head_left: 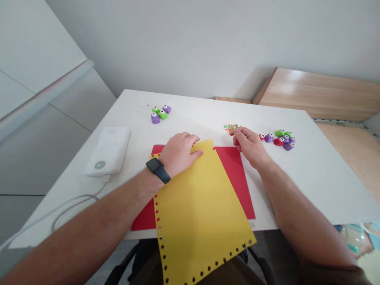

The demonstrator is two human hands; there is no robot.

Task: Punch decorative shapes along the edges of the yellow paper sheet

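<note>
A yellow paper sheet (pixel 202 198) lies at a slant over a red sheet (pixel 237 174), its near end hanging past the table edge. Small punched shapes, stars among them, run along its borders. My left hand (pixel 181 152) rests on the yellow sheet's far part, thumb and fingers apart. Off the sheet's far right corner, my right hand (pixel 247 144) has its fingers pinched together; a bit of red shows beneath them, too hidden to name. Right by those fingertips lies a pile of tiny green, red and orange paper cut-outs (pixel 231 127).
Small craft punches with googly eyes form a group at the far left (pixel 160 114) and another at the right (pixel 285 139). A white power bank (pixel 109 150) with a cable (pixel 77 198) sits at left. Behind the table's right side stands a wooden board (pixel 320 89).
</note>
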